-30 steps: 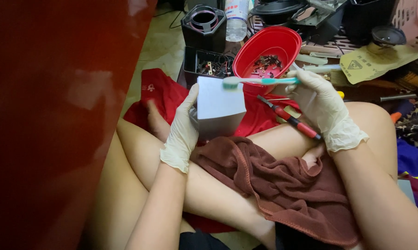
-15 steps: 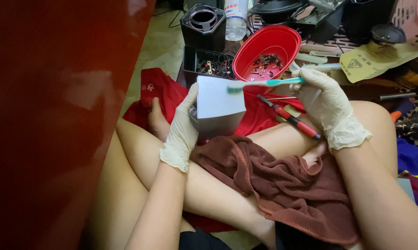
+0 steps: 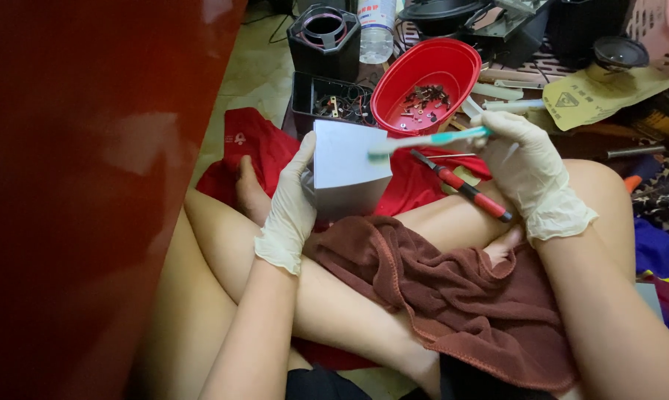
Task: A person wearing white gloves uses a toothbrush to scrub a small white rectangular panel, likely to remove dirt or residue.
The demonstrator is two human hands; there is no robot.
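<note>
My left hand (image 3: pixel 290 207), in a pale glove, grips the left side of a grey metal box (image 3: pixel 347 167) that rests on a brown towel (image 3: pixel 453 296) over my crossed legs. In my gloved right hand (image 3: pixel 523 167) is a white and teal toothbrush (image 3: pixel 431 139), held level, with its head touching the box's upper right edge. A red-handled screwdriver (image 3: pixel 464 187) lies on the red cloth (image 3: pixel 257 144) just beyond my knee, below the brush.
A red oval bowl (image 3: pixel 427 81) with several small screws stands beyond the box. A black open tray of parts (image 3: pixel 327 100), a black speaker housing (image 3: pixel 324 37) and a plastic bottle (image 3: pixel 375 30) sit behind. A large red panel (image 3: pixel 82 185) fills the left side. Yellow paper (image 3: pixel 594 96) lies far right.
The toothbrush head has slid down and right along the box's top edge, and the box has tilted slightly. My left hand keeps its hold.
</note>
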